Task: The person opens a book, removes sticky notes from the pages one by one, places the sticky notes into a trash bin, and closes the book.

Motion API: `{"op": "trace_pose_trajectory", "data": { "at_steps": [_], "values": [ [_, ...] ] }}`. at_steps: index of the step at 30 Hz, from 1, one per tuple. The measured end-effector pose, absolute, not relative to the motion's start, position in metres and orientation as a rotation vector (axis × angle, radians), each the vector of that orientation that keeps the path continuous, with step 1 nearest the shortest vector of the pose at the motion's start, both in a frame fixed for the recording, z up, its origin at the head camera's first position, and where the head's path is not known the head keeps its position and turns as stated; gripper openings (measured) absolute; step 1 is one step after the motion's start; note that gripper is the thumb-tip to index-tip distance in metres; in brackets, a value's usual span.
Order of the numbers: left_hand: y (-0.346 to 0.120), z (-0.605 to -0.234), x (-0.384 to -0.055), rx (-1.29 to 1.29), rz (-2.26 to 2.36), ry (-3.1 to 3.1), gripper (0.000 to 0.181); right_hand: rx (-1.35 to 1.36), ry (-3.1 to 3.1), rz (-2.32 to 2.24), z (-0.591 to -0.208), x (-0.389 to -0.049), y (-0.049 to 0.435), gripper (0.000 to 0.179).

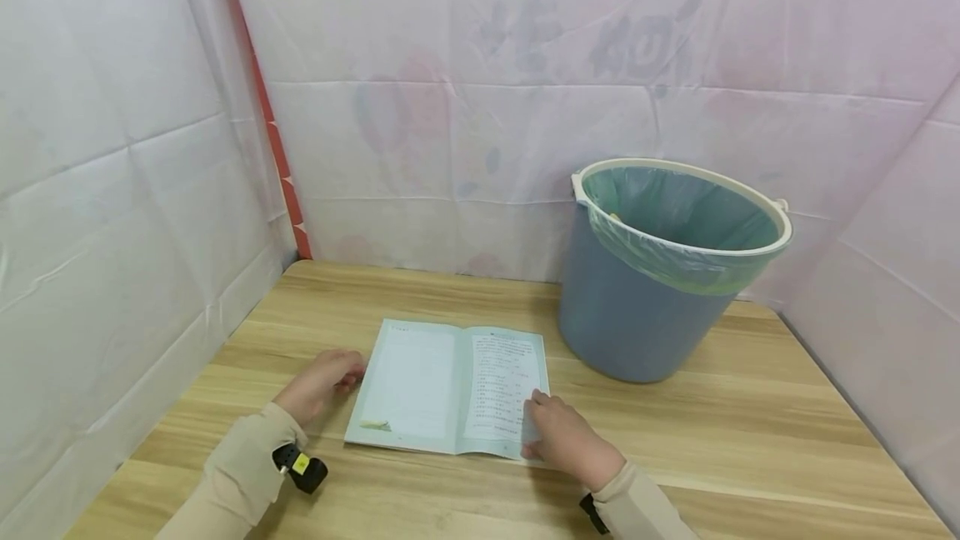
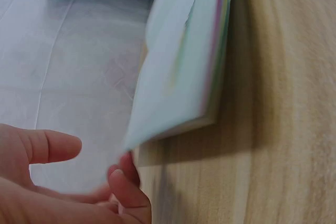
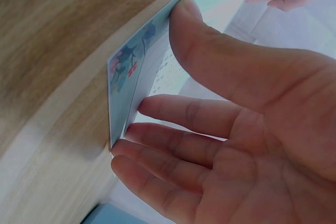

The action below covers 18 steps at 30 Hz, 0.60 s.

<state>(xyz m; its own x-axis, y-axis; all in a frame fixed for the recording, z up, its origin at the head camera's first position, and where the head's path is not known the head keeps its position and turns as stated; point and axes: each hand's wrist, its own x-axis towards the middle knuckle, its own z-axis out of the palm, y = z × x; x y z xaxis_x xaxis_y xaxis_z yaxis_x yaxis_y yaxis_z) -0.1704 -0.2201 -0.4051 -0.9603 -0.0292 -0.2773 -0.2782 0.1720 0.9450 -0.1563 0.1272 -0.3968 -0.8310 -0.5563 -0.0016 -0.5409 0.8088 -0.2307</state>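
Observation:
An open booklet [image 1: 459,390] with pale green page borders lies on the wooden table, printed text filling its right page. My left hand [image 1: 324,382] is beside the booklet's left edge. In the left wrist view the thumb stands apart from the bent fingers [image 2: 131,195], whose tips come close to the booklet's near corner, and nothing lies between them. At the right page's outer edge is my right hand [image 1: 566,437]. The right wrist view shows its long fingers [image 3: 178,148] nearly straight against the page edge, with the thumb at the lower border, near a printed flower pattern.
Behind the booklet to the right stands a blue-grey bucket [image 1: 637,307] with a white rim and a green plastic liner. White printed sheets [image 1: 450,148] hang behind and at both sides of the table [image 1: 750,423].

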Motion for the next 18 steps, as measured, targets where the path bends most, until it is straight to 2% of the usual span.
{"op": "trace_pose_trajectory", "data": {
  "at_steps": [3,10,12,18],
  "values": [
    [-0.226,-0.403,-0.172,-0.254,1.949,2.138,0.020,-0.875,2.920,-0.337,-0.396,-0.156,0.127,0.045],
    [-0.213,-0.383,-0.168,0.015,1.975,2.021,0.051,-0.899,2.922,-0.331,-0.396,-0.155,0.129,0.043],
    [-0.199,-0.374,-0.166,0.056,1.944,2.079,0.049,-0.914,2.919,-0.346,-0.396,-0.156,0.129,0.043],
    [-0.152,-0.348,-0.166,0.062,1.800,2.459,0.027,-0.945,2.891,-0.359,-0.394,-0.160,0.132,0.039]
  ]
}}
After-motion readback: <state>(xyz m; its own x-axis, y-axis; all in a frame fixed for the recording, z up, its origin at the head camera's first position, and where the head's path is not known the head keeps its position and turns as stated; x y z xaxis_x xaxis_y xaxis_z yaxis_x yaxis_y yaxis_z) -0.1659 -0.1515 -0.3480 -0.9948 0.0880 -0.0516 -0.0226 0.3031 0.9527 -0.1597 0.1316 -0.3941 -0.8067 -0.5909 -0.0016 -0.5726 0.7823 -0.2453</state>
